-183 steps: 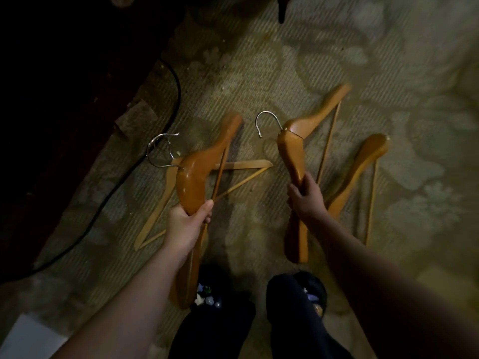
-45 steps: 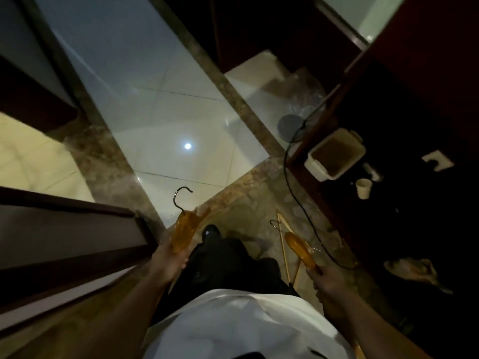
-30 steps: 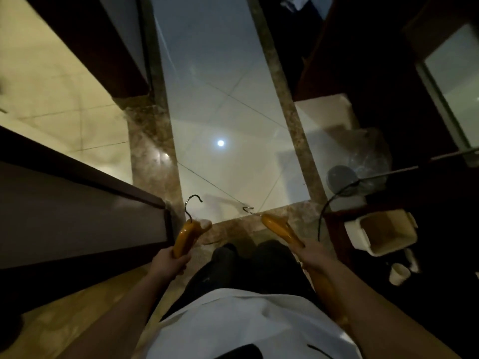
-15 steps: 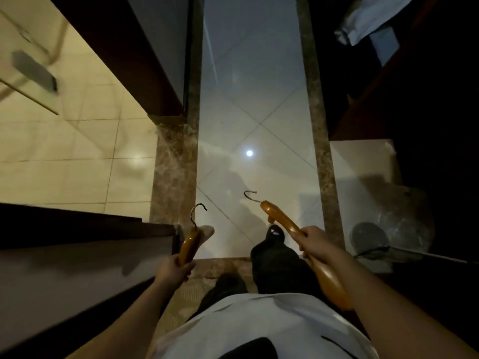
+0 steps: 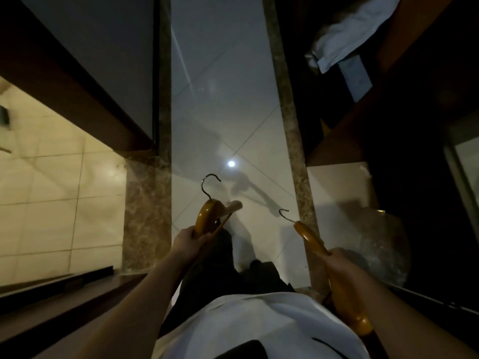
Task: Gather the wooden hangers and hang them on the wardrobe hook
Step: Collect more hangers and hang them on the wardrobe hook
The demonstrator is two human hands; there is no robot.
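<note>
- Clear plastic bag (image 5: 383, 244), 4 o'clock: contents indiscernible.
- Left hand (image 5: 188, 238) grips amber wooden hanger (image 5: 207, 216), steel hook toward 12 o'clock.
- Right hand (image 5: 337, 260) grips second hanger (image 5: 308, 234), hook toward 10 o'clock.

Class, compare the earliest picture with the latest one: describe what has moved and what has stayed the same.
The person has walked from the carpet onto the tiled floor, carrying the hangers along. Unchanged: the left hand grips the left hanger, and the right hand grips the right hanger.
</note>
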